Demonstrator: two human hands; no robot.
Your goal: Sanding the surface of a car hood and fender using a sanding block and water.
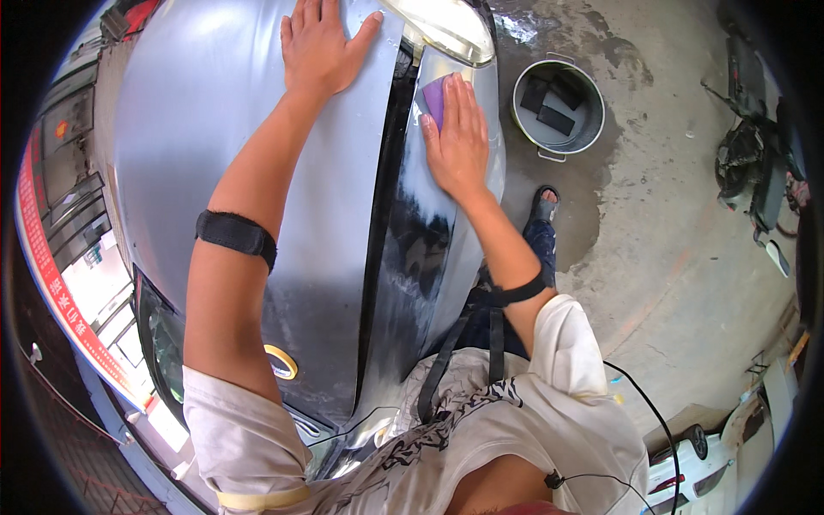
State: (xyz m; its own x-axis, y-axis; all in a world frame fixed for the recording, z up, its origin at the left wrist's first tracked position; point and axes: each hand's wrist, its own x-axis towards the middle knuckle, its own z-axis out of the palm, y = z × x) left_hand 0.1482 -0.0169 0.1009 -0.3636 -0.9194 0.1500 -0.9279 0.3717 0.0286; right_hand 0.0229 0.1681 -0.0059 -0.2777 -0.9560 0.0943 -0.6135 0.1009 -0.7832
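Note:
My left hand point(323, 45) lies flat with fingers spread on the silver-grey car hood point(326, 184). Under the fingers of my right hand point(460, 142) is a purple sheet of sandpaper point(434, 100), pressed against the car's fender point(421, 245). The thumb of that hand rests along the sheet's near edge, and most of the sheet is covered by the fingers. Patches of black and pale, whitish filler show on the fender. A dark gap separates it from the hood. Just beyond my right hand sits the headlight point(446, 27).
A round metal pot point(592, 129) with two handles stands on the wet concrete floor at right, dark rectangular pads inside. A yellow tape roll point(281, 362) lies on the hood near my left upper arm. Dark parts point(760, 163) lie at far right. A white car point(691, 468) is behind.

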